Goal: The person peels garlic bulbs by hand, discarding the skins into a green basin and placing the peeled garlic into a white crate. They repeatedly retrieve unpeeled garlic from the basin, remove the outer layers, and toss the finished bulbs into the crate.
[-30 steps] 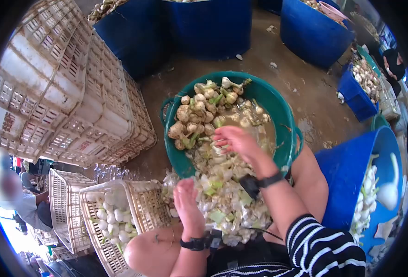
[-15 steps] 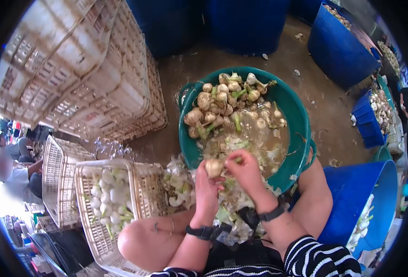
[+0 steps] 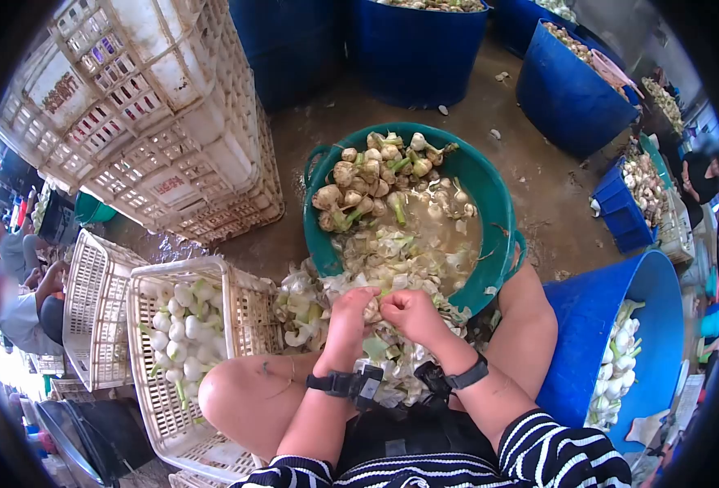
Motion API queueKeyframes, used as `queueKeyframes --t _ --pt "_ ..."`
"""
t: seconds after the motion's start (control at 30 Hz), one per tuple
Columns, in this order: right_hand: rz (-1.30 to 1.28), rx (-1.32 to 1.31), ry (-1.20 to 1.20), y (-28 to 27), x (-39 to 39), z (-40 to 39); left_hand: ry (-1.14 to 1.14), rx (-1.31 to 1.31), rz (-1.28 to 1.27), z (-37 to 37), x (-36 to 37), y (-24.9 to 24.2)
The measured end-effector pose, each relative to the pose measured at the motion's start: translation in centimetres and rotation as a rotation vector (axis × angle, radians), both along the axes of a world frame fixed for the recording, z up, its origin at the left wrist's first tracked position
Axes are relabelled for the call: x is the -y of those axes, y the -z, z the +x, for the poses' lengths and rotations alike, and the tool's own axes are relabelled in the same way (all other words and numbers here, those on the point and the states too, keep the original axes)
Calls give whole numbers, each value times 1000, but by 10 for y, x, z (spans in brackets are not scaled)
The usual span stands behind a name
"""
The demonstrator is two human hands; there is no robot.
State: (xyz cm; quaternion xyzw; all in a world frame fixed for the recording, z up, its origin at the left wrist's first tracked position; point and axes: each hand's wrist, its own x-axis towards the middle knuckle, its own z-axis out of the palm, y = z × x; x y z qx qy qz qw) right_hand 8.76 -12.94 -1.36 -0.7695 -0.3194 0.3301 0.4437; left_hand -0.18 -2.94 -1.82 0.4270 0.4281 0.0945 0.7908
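My left hand (image 3: 348, 317) is closed around a garlic bulb (image 3: 371, 310), which its fingers partly cover. Pressed up to the bulb's other side is my right hand (image 3: 415, 315), its thumb and fingers pinched together; whatever they grip is hidden. Both hands are over the near rim of a green tub (image 3: 499, 203). Unpeeled garlic bulbs (image 3: 369, 172) with cut green stems are heaped at the tub's far left, beside cloudy water. Pale peeled skins (image 3: 392, 248) lie in its near part and spill between my legs.
A white crate (image 3: 241, 317) of peeled white bulbs (image 3: 184, 333) stands at my left, below tall stacked crates (image 3: 172, 122). To my right a blue barrel (image 3: 575, 325) lies tipped with more peeled bulbs. Blue tubs (image 3: 579, 98) stand beyond, and other people sit far left.
Both hands have come closer together and slightly nearer my body, with the bulb still in the left. The view has tilted and shifted, showing more of the far tubs.
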Motion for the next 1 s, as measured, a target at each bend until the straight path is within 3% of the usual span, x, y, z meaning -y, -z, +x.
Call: queueKeyframes --t 0.03,0.1,0.17,0.33,0.4,0.43,0.5,0.53,0.6,0.63,0.67,0.7,0.77,0.8,0.83,0.87,0.9,1.0 --pt "-31 -139 57 0 3 -1 -34 4 -20 1 2 -1" --pt "97 -21 23 -3 12 -7 8 20 59 1 1 3" --pt "141 443 -93 -9 14 -11 51 42 137 2 -1 6" --pt "-46 513 -85 7 12 -6 125 29 -44 0 0 14" --pt "-41 -256 73 16 10 2 147 58 -82 2 0 9" --pt "-41 -255 74 19 13 3 135 79 -25 3 4 6" --pt "106 -975 322 6 12 1 122 99 31 5 5 7" --pt "107 -976 323 8 11 -1 99 194 115 5 3 16" --pt "178 -222 116 14 13 -7 85 287 200 5 -4 16" --pt "181 -221 125 15 15 -5 249 96 213 3 -9 15" --pt "208 169 104 15 15 -1 411 -97 227 4 -11 10" --pt "228 561 80 14 15 3 419 -93 233 4 -9 5" --pt "196 547 80 25 16 12 569 -114 650 -1 2 -1" --pt "108 -77 234 31 15 20 501 22 844 -1 9 3" --pt "16 -705 373 37 16 26 512 25 845 -1 12 5" --pt "38 -899 416 38 17 29 512 126 1060 0 14 -2" --pt "46 -900 422 38 20 30 505 232 1275 1 14 -6" --pt "158 -1054 402 34 23 28 448 218 1478 1 14 12"
